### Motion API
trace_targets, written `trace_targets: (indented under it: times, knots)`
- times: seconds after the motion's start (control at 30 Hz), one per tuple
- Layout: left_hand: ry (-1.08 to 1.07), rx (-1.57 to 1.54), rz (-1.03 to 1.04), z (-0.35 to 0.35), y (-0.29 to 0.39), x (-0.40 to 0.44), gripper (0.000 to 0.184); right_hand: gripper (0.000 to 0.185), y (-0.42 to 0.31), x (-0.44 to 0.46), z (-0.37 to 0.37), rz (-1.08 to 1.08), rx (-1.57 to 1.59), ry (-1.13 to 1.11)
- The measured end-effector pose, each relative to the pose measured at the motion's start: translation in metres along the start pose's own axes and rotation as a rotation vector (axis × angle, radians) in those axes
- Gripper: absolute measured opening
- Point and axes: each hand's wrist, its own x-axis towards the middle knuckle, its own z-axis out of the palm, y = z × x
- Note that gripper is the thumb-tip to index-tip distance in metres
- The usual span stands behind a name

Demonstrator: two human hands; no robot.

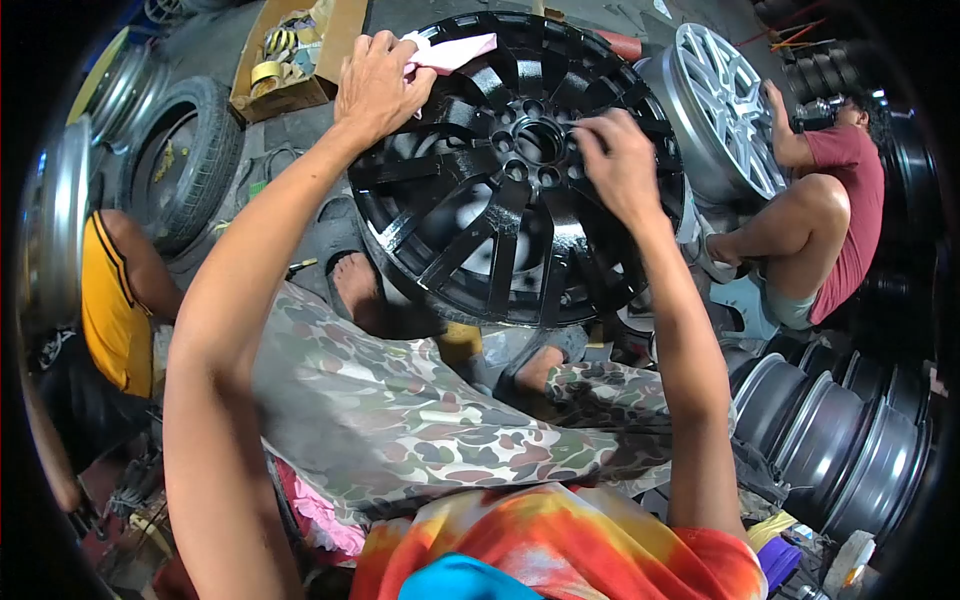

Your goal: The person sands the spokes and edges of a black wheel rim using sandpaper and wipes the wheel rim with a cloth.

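Two hands work at the black wheel rim (515, 205): the left hand (385, 85), partly closed, grips a pale pink cloth (455, 52) at its upper edge; the right hand (620, 165), blurred, half curls near the hub (538, 142), contents unclear. A silver wheel (725, 110) is right of the rim, beside a co-worker (845, 200).

Pink cloth (460, 52) against a black wheel (508, 215)

The left hand (380, 88) grips the pink cloth at the black wheel's upper-left rim. The right hand (617, 160), blurred, is over the spokes just beside the hub (516, 150); contact is unclear. A cardboard box (338, 30) and a tire (222, 150) are at upper left. At right, a person (852, 185) has a hand on a silver wheel (690, 125).
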Motion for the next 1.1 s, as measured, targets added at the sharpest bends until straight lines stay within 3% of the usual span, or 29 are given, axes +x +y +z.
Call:
trace_targets:
  times: [0.1, 0.37, 0.63, 1.1]
  knots:
    - [0.001, -0.002, -0.006, -0.003, 0.002, 0.001, 0.036, 0.014, 0.022, -0.013, -0.03, 0.125, -0.161, 0.033]
    - [0.0, 0.024, -0.006, -0.005, -0.002, 0.0, 0.037, 0.018, 0.005, -0.007, 0.01, 0.017, -0.191, -0.024]
    - [-0.031, 0.017, -0.027, -0.006, 0.0, 0.003, 0.038, 0.017, -0.002, 0.0, 0.027, 0.083, -0.168, 0.083]
    - [-0.044, -0.002, -0.016, -0.005, -0.002, 0.002, 0.039, 0.017, -0.018, -0.024, 0.013, 0.148, -0.4, 0.043]
